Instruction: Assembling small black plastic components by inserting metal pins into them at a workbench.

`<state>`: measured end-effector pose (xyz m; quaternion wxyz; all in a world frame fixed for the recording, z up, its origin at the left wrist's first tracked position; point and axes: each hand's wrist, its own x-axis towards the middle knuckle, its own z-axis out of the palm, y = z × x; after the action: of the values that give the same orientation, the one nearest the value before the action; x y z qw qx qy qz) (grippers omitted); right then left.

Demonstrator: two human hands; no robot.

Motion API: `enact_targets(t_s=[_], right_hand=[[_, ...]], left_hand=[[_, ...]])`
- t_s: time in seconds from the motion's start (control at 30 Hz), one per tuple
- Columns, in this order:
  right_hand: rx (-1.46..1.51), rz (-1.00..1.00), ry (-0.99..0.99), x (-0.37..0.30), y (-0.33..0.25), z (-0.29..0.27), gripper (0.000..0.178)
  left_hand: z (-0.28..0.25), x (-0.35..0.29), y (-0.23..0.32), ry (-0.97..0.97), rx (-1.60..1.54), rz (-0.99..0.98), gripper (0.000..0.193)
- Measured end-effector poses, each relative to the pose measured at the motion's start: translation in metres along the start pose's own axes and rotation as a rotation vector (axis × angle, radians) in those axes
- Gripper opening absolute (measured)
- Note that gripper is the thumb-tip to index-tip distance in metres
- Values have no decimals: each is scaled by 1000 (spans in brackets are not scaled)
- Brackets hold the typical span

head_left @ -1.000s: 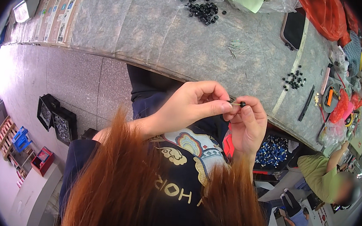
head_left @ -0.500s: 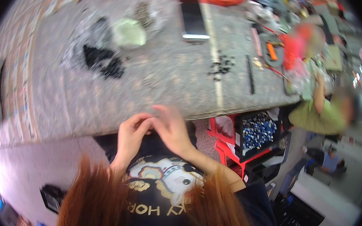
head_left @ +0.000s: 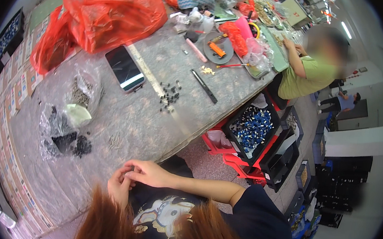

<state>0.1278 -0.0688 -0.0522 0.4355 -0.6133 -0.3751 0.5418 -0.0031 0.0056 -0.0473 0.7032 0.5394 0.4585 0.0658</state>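
Note:
My left hand point(head_left: 119, 182) and my right hand point(head_left: 151, 174) meet at the table's front edge, in front of my shirt. The fingertips of both are pinched together; whatever lies between them is too small or hidden to make out. Just beyond my hands lie several thin metal pins point(head_left: 115, 142). To their left, small black parts point(head_left: 82, 147) spill from a clear plastic bag point(head_left: 47, 139). A pale green dish point(head_left: 78, 115) and a heap of grey pins point(head_left: 80, 95) rest on the plastic. Farther off, more black pieces point(head_left: 169, 97) are scattered on the cloth.
A phone point(head_left: 125, 68), a black pen point(head_left: 204, 86) and yellowish bits point(head_left: 207, 70) lie on the table point(head_left: 154, 127). Red plastic bags point(head_left: 114, 17) sit at the back. Right of the table stands a black crate point(head_left: 269, 146) of blue-and-white parts; a co-worker point(head_left: 311, 75) sits beyond.
The view has swung to the right, so the table's contents sit farther left. My right hand's fingers, blurred and lifted before, have closed in against my left hand's fingertips.

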Motion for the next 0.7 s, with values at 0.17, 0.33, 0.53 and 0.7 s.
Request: enact_targets(t_s=[0.17,0.33,0.53,0.7], right_hand=[[2,-18,-106,7,-3,-4,33],[284,237,-261,13,2,-11,35],[244,242,-291,14,-1,-15,35],[246,249,-252,13,-9,-16,32]], left_hand=[[-10,2,-2,-104,-22,-73,19],[-10,4,0,-126,-76,-127,20],[-11,9,-4,-148,-92,-147,21],[-15,12,-10,-222,-109,-105,21]])
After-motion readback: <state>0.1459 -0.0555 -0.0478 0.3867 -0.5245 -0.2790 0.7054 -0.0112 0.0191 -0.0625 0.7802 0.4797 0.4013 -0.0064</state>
